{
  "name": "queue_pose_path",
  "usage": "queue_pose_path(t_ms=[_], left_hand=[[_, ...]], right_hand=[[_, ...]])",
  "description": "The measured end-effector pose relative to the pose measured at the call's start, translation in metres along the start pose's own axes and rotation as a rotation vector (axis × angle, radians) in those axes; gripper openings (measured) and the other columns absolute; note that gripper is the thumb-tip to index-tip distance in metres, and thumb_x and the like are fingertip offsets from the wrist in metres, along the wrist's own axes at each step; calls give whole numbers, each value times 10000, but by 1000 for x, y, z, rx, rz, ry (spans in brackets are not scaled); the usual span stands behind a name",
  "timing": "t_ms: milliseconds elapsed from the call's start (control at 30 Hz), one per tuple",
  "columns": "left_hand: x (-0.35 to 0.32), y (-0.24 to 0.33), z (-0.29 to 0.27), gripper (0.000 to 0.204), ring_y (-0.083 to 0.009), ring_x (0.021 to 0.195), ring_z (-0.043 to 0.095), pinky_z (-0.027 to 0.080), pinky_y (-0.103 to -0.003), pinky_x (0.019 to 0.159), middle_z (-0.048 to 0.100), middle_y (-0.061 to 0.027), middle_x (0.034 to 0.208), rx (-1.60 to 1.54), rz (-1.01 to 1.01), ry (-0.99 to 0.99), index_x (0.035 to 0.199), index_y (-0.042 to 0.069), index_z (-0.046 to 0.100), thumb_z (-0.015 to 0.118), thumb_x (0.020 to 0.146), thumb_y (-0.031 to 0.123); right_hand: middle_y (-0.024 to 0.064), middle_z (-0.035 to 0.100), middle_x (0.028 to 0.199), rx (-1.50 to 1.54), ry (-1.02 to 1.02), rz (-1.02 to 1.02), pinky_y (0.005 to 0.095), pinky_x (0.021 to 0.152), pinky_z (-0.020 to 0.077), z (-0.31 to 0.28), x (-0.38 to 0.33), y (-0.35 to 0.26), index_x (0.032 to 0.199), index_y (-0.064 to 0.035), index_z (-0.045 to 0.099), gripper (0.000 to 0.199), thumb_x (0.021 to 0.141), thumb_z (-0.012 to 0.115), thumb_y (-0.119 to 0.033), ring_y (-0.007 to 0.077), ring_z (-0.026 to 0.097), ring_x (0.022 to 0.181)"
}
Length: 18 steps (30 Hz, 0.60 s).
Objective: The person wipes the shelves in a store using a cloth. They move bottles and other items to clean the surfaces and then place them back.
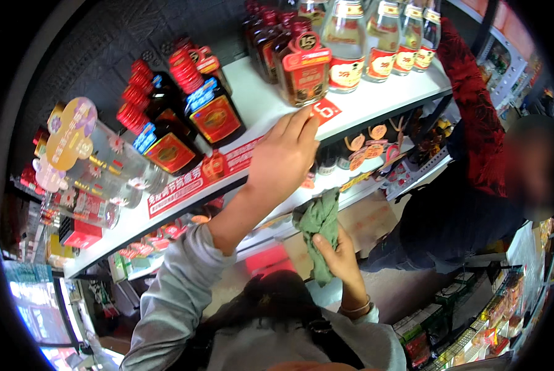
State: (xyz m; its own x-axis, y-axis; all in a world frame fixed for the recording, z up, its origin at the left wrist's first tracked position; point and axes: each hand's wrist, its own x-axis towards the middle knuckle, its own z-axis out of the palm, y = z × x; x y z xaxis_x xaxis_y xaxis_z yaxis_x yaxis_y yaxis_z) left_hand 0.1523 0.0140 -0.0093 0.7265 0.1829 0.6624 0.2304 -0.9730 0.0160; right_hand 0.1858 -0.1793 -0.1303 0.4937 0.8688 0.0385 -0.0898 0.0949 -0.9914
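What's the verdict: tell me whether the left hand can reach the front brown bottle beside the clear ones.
Likely yes: the left hand is close to the front brown bottle, with nothing visibly blocking it.

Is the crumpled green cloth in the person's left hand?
No, the right hand holds the crumpled green cloth.

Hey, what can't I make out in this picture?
Head view, left hand: palm, hidden by the back of that hand.
Head view, right hand: some fingers, hidden by the green cloth.
Head view, clear bottles at upper right: tops, cut off by the upper edge.
Head view, other person: head, blurred.
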Motion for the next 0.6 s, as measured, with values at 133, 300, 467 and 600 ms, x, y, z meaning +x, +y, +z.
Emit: queue_pose_path(t_ms=[133,300,467,600], left_hand=[[1,2,9,501,-281,1075,527,442,-346,914,536,-153,1234,151,19,-2,1183,-45,516,658,739,137],[-1,-1,12,484,-267,1111,526,445,-336,925,548,-143,1230,128,40,-11,1194,-23,523,623,733,88],[-3,-7,2,518,-263,1107,543,466,-333,906,572,-137,1198,79,95,-35,1182,-8,538,604,671,47],[0,-5,6,494,-266,1098,547,473,-328,893,577,-133,1187,55,117,-7,1154,-6,548,601,665,38]], right_hand=[[69,620,1060,15,-44,-10,269,863,430,8,4,-5,1199,15,514,355,890,600,-138,113,550,963],[59,612,1055,45,-22,-13,266,851,429,11,5,-6,1191,16,519,341,890,595,-127,109,542,953],[63,618,1066,17,-30,-3,268,864,429,8,4,-3,1196,16,514,340,888,592,-105,111,549,967],[62,619,1064,26,-46,15,267,860,431,10,6,-1,1187,14,519,331,889,590,-111,110,550,964]])
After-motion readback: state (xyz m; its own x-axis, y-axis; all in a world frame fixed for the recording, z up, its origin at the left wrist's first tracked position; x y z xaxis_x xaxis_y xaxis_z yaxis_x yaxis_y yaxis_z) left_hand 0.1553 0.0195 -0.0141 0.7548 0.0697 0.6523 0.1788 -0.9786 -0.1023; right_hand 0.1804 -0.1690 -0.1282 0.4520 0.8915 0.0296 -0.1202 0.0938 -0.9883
